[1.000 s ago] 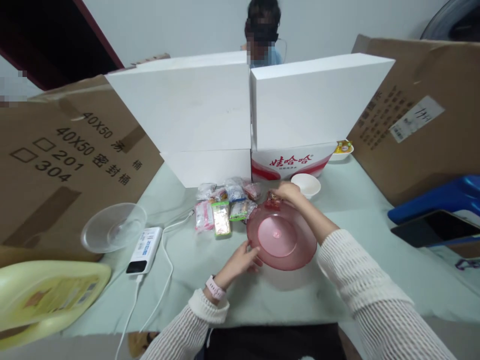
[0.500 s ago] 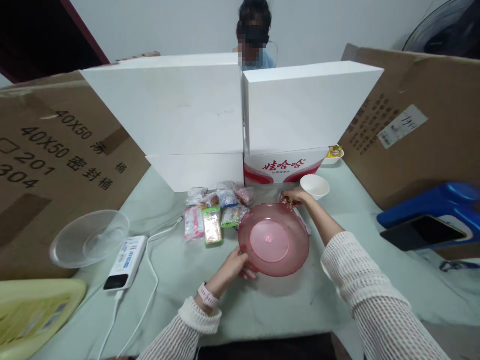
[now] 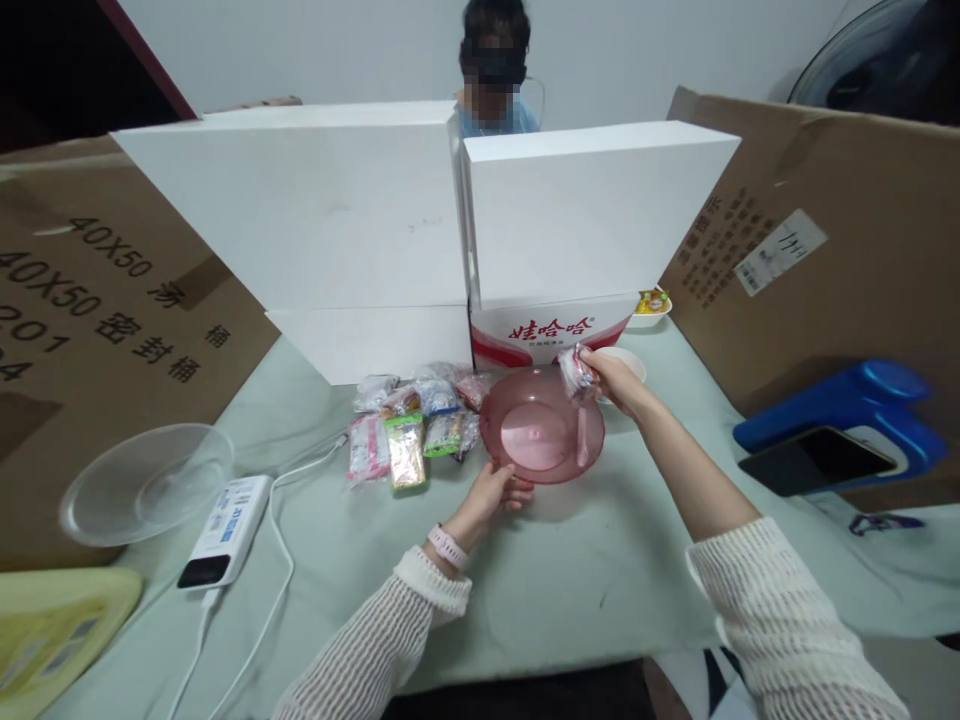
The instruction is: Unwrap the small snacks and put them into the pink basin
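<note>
My left hand [image 3: 501, 492] pinches the near rim of a pink see-through plate [image 3: 529, 435]. The plate's far side tips slightly down toward the boxes or lies lower; its exact tilt is hard to tell. Above the plate's right far rim, my right hand [image 3: 606, 375] is closed on a small wrapped snack packet [image 3: 574, 370] with a clear and red wrapper. A pale narrow strip shows at the plate's right side. Behind my right hand stands a white bowl [image 3: 630, 362], partly covered by it. Several wrapped packets [image 3: 406, 452] lie left of the plate.
White boxes [image 3: 315, 220] form a wall at the back, with a person [image 3: 495, 70] behind. Cardboard sheets [image 3: 840, 270] flank both sides. A clear bowl [image 3: 150, 485], a power bank [image 3: 227, 530] with cable, and a yellow tray [image 3: 112, 600] are left; a phone [image 3: 817, 462] leans right.
The plate has moved away from me and tilted, with my left hand still at its rim. My right hand has lifted the packet from behind the plate to above its far right edge.
</note>
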A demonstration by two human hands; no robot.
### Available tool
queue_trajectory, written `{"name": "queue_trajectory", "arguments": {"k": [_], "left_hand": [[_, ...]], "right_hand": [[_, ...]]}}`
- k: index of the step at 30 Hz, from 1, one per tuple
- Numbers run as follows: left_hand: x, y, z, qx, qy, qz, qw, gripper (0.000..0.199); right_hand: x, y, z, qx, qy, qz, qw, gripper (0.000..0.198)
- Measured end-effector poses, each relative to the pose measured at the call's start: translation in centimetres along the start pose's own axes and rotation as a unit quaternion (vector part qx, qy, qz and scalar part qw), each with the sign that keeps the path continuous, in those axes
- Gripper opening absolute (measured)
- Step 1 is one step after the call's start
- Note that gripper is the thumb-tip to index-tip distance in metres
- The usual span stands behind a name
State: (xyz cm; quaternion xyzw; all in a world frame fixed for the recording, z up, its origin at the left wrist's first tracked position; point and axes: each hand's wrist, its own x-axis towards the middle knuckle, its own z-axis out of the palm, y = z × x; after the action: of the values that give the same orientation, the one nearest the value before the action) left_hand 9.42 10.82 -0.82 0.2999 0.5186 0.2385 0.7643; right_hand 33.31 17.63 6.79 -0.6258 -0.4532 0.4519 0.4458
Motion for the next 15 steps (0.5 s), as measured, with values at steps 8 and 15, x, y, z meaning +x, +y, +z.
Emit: {"name": "queue_trajectory", "arguments": {"k": [8, 15], "left_hand": [[0.2, 0.1, 0.2, -0.069, 0.002, 0.095, 0.993, 0.042], [-3.0, 0.1, -5.1, 0.278, 0.116, 0.383, 0.873, 0.017]], "right_hand": [[-10.6, 2.3, 2.5, -0.234, -0.192, -0.087, 0.949, 0.040], [-12.2, 6.8, 6.9, -0.428, -0.077, -0.137, 0.890, 0.039]]}}
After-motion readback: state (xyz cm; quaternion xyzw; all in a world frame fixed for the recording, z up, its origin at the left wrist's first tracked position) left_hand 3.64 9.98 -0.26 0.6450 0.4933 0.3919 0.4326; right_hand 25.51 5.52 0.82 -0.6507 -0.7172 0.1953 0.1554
